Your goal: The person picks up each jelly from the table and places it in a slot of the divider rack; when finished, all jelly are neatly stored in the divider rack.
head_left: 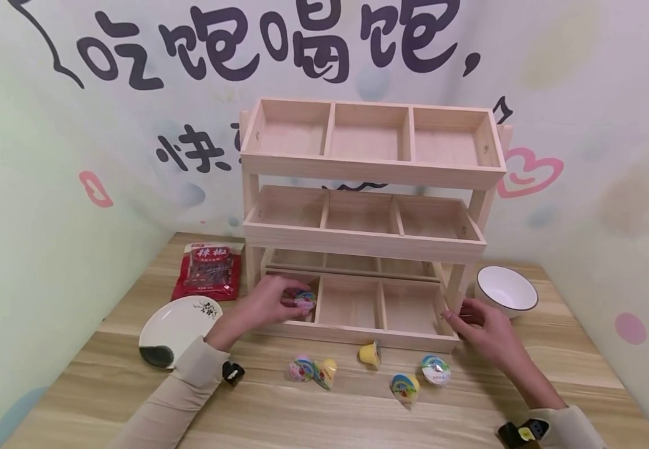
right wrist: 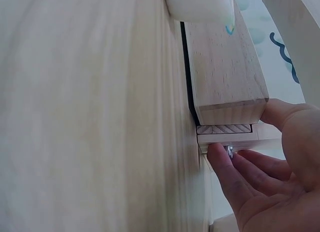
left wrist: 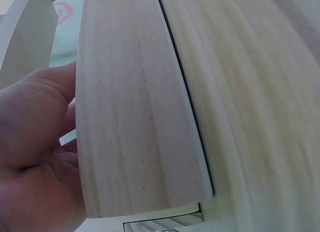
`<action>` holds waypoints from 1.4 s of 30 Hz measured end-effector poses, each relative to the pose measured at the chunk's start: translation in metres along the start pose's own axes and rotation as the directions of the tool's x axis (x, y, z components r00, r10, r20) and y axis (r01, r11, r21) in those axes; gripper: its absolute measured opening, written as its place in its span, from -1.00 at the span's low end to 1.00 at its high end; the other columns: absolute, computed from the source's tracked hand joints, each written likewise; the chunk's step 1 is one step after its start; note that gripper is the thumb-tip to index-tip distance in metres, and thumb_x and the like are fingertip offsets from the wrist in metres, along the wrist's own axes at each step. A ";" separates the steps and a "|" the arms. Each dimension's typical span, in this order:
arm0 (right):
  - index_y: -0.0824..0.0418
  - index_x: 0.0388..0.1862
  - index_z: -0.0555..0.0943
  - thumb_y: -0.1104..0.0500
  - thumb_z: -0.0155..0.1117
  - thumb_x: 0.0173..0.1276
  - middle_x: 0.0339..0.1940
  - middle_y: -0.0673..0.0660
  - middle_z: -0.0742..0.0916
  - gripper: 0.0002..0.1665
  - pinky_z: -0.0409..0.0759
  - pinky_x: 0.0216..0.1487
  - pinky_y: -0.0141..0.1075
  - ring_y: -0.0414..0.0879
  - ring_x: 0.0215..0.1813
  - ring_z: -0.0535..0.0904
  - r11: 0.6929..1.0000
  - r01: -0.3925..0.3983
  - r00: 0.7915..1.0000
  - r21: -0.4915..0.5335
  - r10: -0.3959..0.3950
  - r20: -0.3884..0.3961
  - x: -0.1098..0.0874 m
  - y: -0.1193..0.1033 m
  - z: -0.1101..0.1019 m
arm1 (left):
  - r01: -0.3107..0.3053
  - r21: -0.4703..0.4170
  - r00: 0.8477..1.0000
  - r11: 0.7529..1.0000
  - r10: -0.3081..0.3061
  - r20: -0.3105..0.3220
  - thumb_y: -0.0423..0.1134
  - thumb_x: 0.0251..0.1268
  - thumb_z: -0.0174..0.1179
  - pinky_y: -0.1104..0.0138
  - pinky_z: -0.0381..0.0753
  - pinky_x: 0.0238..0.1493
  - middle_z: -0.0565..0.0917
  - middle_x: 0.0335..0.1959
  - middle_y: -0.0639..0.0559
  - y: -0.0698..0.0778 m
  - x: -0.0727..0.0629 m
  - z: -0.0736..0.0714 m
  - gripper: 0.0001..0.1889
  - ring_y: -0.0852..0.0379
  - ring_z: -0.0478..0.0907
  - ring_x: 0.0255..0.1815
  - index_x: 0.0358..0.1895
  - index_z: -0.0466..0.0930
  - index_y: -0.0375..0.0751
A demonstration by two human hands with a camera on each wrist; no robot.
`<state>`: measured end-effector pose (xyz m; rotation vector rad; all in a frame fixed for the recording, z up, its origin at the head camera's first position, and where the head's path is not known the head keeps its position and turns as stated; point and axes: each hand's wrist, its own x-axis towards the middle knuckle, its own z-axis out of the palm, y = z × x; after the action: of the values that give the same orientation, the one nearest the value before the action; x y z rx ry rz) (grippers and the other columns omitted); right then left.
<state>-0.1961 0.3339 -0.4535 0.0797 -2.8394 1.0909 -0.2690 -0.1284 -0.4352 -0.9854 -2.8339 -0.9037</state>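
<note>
A three-tier wooden rack (head_left: 358, 337) with divided trays stands on the table. My left hand (head_left: 262, 305) reaches into the left compartment of its bottom tray and pinches a small jelly cup (head_left: 305, 301) with a printed lid. In the left wrist view the tray's front board hides those fingertips and the cup. At the bottom tray's right end, my right hand (head_left: 491, 330) grips the corner, thumb at the front edge and fingers along the end by a bolt (right wrist: 229, 151). In front of the rack lie several more jelly cups, including a yellow one (head_left: 369, 354) and a white-lidded one (head_left: 435, 370).
Left of the rack are a red food packet (head_left: 209, 272) and a white plate (head_left: 181, 321) with a dark patch. A white bowl (head_left: 507, 289) stands at the right, behind my right hand. A printed cloth wall (head_left: 105, 156) closes off the back.
</note>
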 end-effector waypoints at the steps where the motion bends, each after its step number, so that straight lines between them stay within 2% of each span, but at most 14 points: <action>1: 0.35 0.35 0.62 -0.19 0.39 0.57 0.16 0.36 0.80 -0.29 0.81 0.07 -0.18 0.23 0.18 0.78 1.000 -0.002 1.000 0.001 0.002 0.000 0.000 0.000 0.000 | -0.001 0.000 1.000 1.000 0.001 0.001 -0.19 0.27 0.59 0.16 0.82 0.01 0.87 -0.02 -0.10 0.000 0.000 0.000 -0.58 0.06 0.81 -0.07 0.15 0.80 -0.27; 3: 0.35 0.35 0.62 -0.19 0.39 0.57 0.16 0.36 0.80 -0.29 0.82 0.07 -0.14 0.23 0.18 0.79 1.000 -0.003 1.000 0.000 0.003 0.002 0.000 0.000 0.001 | 0.001 -0.003 1.000 1.000 -0.001 0.003 -0.20 0.27 0.59 0.16 0.82 0.01 0.87 -0.01 -0.12 -0.001 -0.001 0.001 -0.56 0.06 0.82 -0.07 0.17 0.79 -0.27; 8: 0.35 0.34 0.62 -0.19 0.40 0.57 0.16 0.35 0.81 -0.30 0.73 -0.01 -0.40 0.22 0.18 0.79 1.000 -0.005 1.000 0.000 0.005 0.006 0.000 0.001 0.001 | 0.004 -0.031 1.000 1.000 -0.004 -0.003 -0.19 0.27 0.59 0.24 0.82 -0.03 0.86 0.01 -0.14 -0.003 -0.002 0.003 -0.55 0.04 0.82 -0.06 0.18 0.78 -0.27; 12: 0.34 0.36 0.62 -0.20 0.39 0.56 0.17 0.35 0.80 -0.29 0.73 -0.01 -0.41 0.21 0.18 0.78 1.000 -0.012 1.000 0.008 0.012 0.007 0.000 0.000 0.001 | 0.003 -0.088 1.000 0.996 -0.003 0.002 -0.21 0.27 0.60 0.26 0.83 0.03 0.81 0.14 -0.21 -0.001 -0.003 0.002 -0.46 -0.06 0.82 0.05 0.28 0.71 -0.28; 17: 0.34 0.36 0.61 -0.21 0.39 0.57 0.16 0.35 0.80 -0.29 0.68 -0.03 -0.47 0.21 0.18 0.78 1.000 -0.019 1.000 0.012 0.019 0.014 0.000 -0.001 0.000 | 0.013 -0.110 0.999 0.994 -0.016 -0.031 -0.20 0.26 0.61 0.08 0.79 0.19 0.73 0.29 -0.29 0.004 -0.005 -0.003 -0.31 -0.20 0.77 0.19 0.43 0.59 -0.31; 20: 0.34 0.35 0.62 -0.20 0.39 0.57 0.15 0.34 0.80 -0.30 0.64 -0.05 -0.52 0.21 0.18 0.78 1.000 -0.021 1.000 0.011 0.021 0.013 0.000 -0.001 0.000 | -0.002 -0.105 0.996 0.995 -0.007 -0.084 -0.16 0.31 0.57 0.00 0.78 0.22 0.75 0.26 -0.29 0.008 -0.009 -0.005 -0.36 -0.21 0.77 0.18 0.39 0.60 -0.32; 25: 0.33 0.33 0.63 -0.18 0.40 0.57 0.15 0.34 0.80 -0.32 0.63 -0.06 -0.54 0.20 0.17 0.78 1.000 -0.018 1.000 0.021 0.017 0.011 0.000 0.000 0.000 | -0.103 -0.074 0.978 0.992 0.087 -0.187 -0.18 0.30 0.57 -0.02 0.72 0.32 0.75 0.29 -0.20 0.017 -0.025 -0.003 -0.40 -0.17 0.73 0.28 0.35 0.62 -0.27; 29: 0.34 0.34 0.63 -0.18 0.40 0.56 0.16 0.34 0.80 -0.32 0.64 -0.05 -0.54 0.20 0.18 0.78 0.999 -0.013 1.000 0.029 0.012 0.011 0.002 0.000 0.000 | -0.227 -0.045 0.943 0.973 0.208 -0.261 -0.22 0.25 0.60 0.05 0.73 0.29 0.78 0.22 -0.06 0.023 -0.042 -0.001 -0.46 -0.06 0.71 0.27 0.28 0.67 -0.19; 30: 0.34 0.34 0.62 -0.18 0.40 0.57 0.16 0.34 0.80 -0.31 0.66 -0.04 -0.52 0.20 0.18 0.78 1.000 -0.012 1.000 0.026 0.012 0.012 0.002 -0.001 0.000 | -0.260 -0.071 0.935 0.963 0.232 -0.270 -0.26 0.27 0.59 0.09 0.76 0.26 0.80 0.18 -0.05 0.024 -0.045 -0.001 -0.51 -0.05 0.73 0.23 0.25 0.69 -0.19; 33: 0.35 0.35 0.62 -0.17 0.40 0.57 0.17 0.35 0.79 -0.31 0.66 -0.05 -0.52 0.21 0.18 0.77 1.000 -0.010 1.000 0.024 0.009 0.012 0.004 -0.001 0.000 | -0.324 -0.252 0.934 0.912 0.265 -0.241 -0.36 0.32 0.53 0.20 0.82 0.11 0.83 0.07 -0.04 0.024 -0.055 0.001 -0.64 0.02 0.80 0.07 0.15 0.74 -0.17; 35: 0.36 0.35 0.61 -0.17 0.40 0.57 0.17 0.36 0.79 -0.31 0.65 -0.05 -0.53 0.22 0.18 0.77 1.000 -0.009 1.000 0.025 0.008 0.013 0.004 -0.001 -0.001 | -0.319 -0.361 0.945 0.876 0.269 -0.184 -0.34 0.36 0.51 0.23 0.83 0.07 0.86 0.01 0.01 0.023 -0.059 0.002 -0.72 0.06 0.83 0.01 0.09 0.79 -0.10; 37: 0.36 0.35 0.62 -0.16 0.40 0.57 0.16 0.36 0.79 -0.31 0.63 -0.06 -0.55 0.21 0.18 0.77 1.000 -0.006 1.000 0.028 0.006 0.012 0.004 -0.001 0.000 | -0.302 -0.426 0.953 0.853 0.281 -0.115 -0.30 0.38 0.51 0.21 0.84 0.06 0.87 -0.02 0.04 0.022 -0.062 0.003 -0.76 0.07 0.84 -0.02 0.06 0.81 -0.06; 40: 0.36 0.35 0.62 -0.17 0.40 0.57 0.16 0.35 0.79 -0.31 0.63 -0.06 -0.55 0.20 0.17 0.77 1.000 -0.009 1.000 0.027 0.008 0.013 0.003 0.000 0.000 | -0.271 -0.408 0.951 0.872 0.307 0.025 -0.19 0.38 0.52 0.17 0.81 0.14 0.87 -0.02 0.10 0.023 -0.064 0.003 -0.77 0.08 0.83 0.03 0.06 0.82 0.00; 42: 0.36 0.35 0.62 -0.16 0.40 0.57 0.15 0.35 0.80 -0.31 0.64 -0.07 -0.54 0.20 0.17 0.77 1.000 -0.008 1.000 0.027 0.008 0.011 0.003 0.001 0.000 | -0.264 -0.392 0.937 0.881 0.331 0.114 -0.18 0.38 0.53 0.15 0.79 0.18 0.87 0.01 0.08 0.023 -0.065 0.004 -0.74 0.11 0.82 0.05 0.08 0.82 -0.04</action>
<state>-0.1991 0.3342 -0.4540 0.0762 -2.8372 1.1334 -0.2031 -0.1481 -0.4385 -1.5672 -2.5742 -1.4052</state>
